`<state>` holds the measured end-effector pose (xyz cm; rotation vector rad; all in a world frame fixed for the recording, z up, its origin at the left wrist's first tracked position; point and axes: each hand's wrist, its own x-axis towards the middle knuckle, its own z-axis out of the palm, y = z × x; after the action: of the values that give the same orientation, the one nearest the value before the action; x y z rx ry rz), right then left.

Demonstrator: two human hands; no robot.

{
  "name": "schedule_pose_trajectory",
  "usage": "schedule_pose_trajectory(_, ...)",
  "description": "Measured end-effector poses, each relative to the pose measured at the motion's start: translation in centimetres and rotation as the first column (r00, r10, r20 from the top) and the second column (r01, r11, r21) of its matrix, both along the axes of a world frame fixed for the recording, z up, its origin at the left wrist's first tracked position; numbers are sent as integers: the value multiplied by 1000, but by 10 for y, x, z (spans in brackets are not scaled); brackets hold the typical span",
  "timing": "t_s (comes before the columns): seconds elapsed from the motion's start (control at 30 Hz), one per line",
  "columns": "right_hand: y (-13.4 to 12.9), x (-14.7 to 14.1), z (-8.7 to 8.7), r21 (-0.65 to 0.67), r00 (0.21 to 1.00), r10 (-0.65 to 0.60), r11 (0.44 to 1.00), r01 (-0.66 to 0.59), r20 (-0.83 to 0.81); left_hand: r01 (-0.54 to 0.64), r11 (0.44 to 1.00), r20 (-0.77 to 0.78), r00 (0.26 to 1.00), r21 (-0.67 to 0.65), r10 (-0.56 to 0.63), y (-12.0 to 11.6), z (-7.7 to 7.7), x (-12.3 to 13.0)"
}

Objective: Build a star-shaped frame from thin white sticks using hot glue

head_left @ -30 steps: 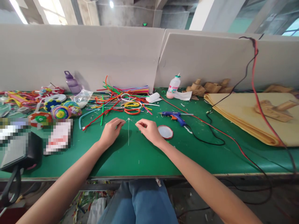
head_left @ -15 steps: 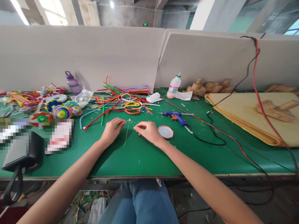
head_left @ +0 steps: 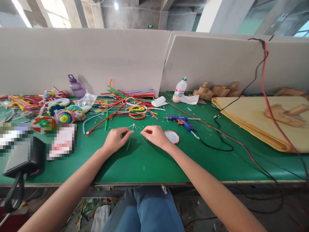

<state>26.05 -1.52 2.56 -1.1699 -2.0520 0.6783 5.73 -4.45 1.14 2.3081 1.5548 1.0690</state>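
Observation:
Between my hands, a small white piece (head_left: 133, 124) has several thin pale strands fanning out from it over the green table (head_left: 154, 167). My left hand (head_left: 116, 139) is at its left, thumb and fingertips pinched by the strands; what they hold is too small to make out. To the right, my right hand (head_left: 154, 135) has its fingertips pressed together near the end of a right-hand strand, and anything between them is too fine to tell. A round white lid with a red rim (head_left: 172, 137) lies beside my right wrist.
A blue glue gun (head_left: 181, 121) with a black cord lies to the right. Behind are coloured pipe cleaners (head_left: 116, 106), orange-handled scissors (head_left: 137, 115) and a white-and-pink bottle (head_left: 180, 91). Yellow sheets (head_left: 260, 125) lie far right, a black device (head_left: 25, 156) at left.
My left hand has shifted slightly right and down, its thumb now nearer the strands. My right hand has moved slightly right, and the strands show more clearly between the hands.

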Motion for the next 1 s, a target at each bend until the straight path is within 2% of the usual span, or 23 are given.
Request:
schedule_pose_trajectory(0.1,-3,-2,0,-101,995,80,992,-75,54,62,991,-3,998,-118,-63,-1,-2,4)
schedule_pose_trajectory(0.23,-4,-7,-3,-223,989,144,965,-138,14,83,987,26,996,-140,-80,2,-3,5)
schedule_pose_trajectory(0.43,-5,-8,-3,-321,987,151,934,-159,-49,111,975,58,993,-193,-102,3,-1,4)
schedule_pose_trajectory(0.6,-7,-8,-1,-457,963,219,848,-268,-157,144,946,138,985,-290,-108,5,1,3)
schedule_pose_trajectory(0.67,-7,-8,-1,-468,958,231,836,-284,-169,172,932,167,978,-319,-124,7,1,1)
schedule_pose_trajectory(0.77,-4,-5,0,-387,980,139,903,-186,-145,188,926,188,973,-328,-131,10,0,-2)
schedule_pose_trajectory(0.83,0,-2,0,-235,993,-1,972,-27,-120,182,925,203,972,-332,-118,12,-2,-4)
schedule_pose_trajectory(0.87,2,-1,0,-142,993,-63,989,48,-101,182,924,211,971,-335,-114,12,-3,-5)
schedule_pose_trajectory(0.93,5,2,-1,24,992,-122,992,123,-33,181,922,224,969,-341,-108,13,-5,-6)
schedule_pose_trajectory(1.0,6,3,-3,111,992,-110,988,103,62,181,920,234,967,-347,-102,14,-6,-6)
